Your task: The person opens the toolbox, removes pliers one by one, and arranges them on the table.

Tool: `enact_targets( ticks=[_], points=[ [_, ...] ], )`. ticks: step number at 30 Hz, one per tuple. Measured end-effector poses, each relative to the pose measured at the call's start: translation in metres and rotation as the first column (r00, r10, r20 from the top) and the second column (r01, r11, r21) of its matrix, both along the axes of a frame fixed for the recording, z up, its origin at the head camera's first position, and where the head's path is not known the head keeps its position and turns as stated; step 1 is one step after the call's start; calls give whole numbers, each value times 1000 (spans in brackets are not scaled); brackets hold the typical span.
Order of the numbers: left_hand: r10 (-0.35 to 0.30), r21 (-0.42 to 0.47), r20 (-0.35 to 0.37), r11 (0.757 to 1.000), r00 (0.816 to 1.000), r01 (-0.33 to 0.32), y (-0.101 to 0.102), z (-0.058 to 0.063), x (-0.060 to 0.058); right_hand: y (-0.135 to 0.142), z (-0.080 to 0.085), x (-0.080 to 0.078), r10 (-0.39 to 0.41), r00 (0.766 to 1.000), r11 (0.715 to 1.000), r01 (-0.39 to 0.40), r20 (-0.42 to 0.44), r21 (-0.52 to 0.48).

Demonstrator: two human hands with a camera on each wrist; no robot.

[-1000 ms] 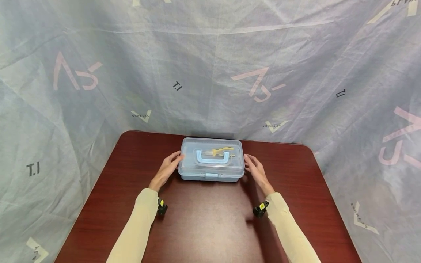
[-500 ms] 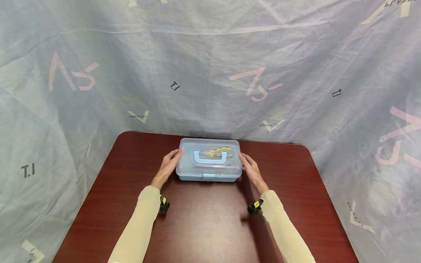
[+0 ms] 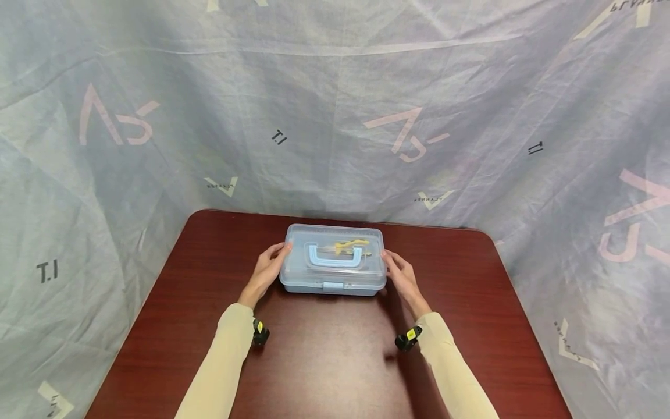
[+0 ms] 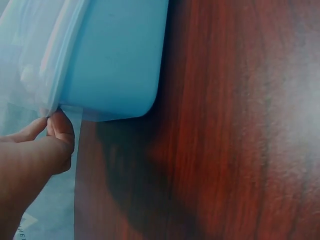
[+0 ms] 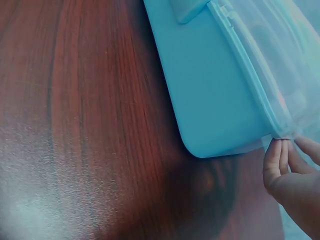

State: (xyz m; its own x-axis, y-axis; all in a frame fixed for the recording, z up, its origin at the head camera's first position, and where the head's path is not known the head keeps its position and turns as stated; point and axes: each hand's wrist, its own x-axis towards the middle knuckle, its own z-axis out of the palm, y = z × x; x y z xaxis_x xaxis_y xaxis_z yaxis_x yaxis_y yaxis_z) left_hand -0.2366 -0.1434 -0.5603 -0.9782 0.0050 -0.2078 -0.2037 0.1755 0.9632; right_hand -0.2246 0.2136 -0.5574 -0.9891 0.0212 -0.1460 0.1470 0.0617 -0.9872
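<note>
A light-blue plastic storage box point(image 3: 306, 290) with a clear lid sits near the far side of the table, its lid down. On the lid lies a pale-blue handle point(image 3: 335, 262), and a latch point(image 3: 333, 286) shows at the front. Something yellow point(image 3: 352, 244), blurred by the plastic, is visible inside. My left hand point(image 3: 264, 273) pinches the rim at the box's left end, thumb above and fingers below, as the left wrist view shows. At the opposite end my right hand point(image 3: 402, 279) pinches the rim likewise; its fingertips meet the edge in the right wrist view.
The dark red wooden table point(image 3: 324, 361) has rounded far corners. Behind it and along both sides hangs a grey printed cloth point(image 3: 324, 139). A small black device sits at each wrist, by the cream sleeves point(image 3: 220, 361).
Over the last half second the box has shifted slightly towards me, with both hands on it. My right hand has come closer against its end since a second ago.
</note>
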Motion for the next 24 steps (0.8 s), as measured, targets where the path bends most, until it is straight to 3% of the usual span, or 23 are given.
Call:
enact_targets(
  ticks=[9, 24],
  points=[
    [30, 27, -29, 999, 999, -30, 0, -7, 12, -1, -2, 11, -9, 1000, 1000, 9, 6, 14],
    [29, 74, -19, 997, 999, -28, 0, -9, 39, -9, -7, 38, -118, 993, 989, 117, 3, 86]
  ],
)
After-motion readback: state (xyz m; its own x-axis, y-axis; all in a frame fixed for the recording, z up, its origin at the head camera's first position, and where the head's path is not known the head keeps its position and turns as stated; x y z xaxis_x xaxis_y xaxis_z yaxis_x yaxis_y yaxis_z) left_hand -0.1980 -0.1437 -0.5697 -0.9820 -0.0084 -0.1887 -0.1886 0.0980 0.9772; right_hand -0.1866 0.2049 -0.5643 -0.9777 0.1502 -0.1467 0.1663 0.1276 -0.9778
